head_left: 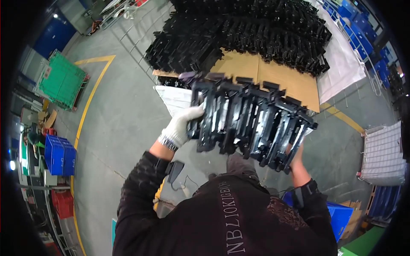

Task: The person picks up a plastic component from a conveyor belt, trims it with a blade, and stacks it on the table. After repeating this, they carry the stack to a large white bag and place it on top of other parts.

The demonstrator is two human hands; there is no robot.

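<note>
Between both hands I carry a row of several black plastic frame-like parts (252,121), pressed side by side. My left hand (181,126), in a white knit glove, is closed on the row's left end. My right hand (297,155) grips the right end from behind; its fingers are mostly hidden by the parts. The row hangs in front of my body, tilted down to the right. Just beyond it, a tan cardboard sheet (273,77) lies on a large load of similar black parts (265,34), stacked in dense rows.
Wire mesh fencing (136,45) and white sheeting (341,64) flank the load. A green mesh cage (63,80) and a blue crate (60,155) stand at left. On the right are a white-lined cage (383,153) and a blue bin (340,217). Yellow lines (92,96) mark the grey floor.
</note>
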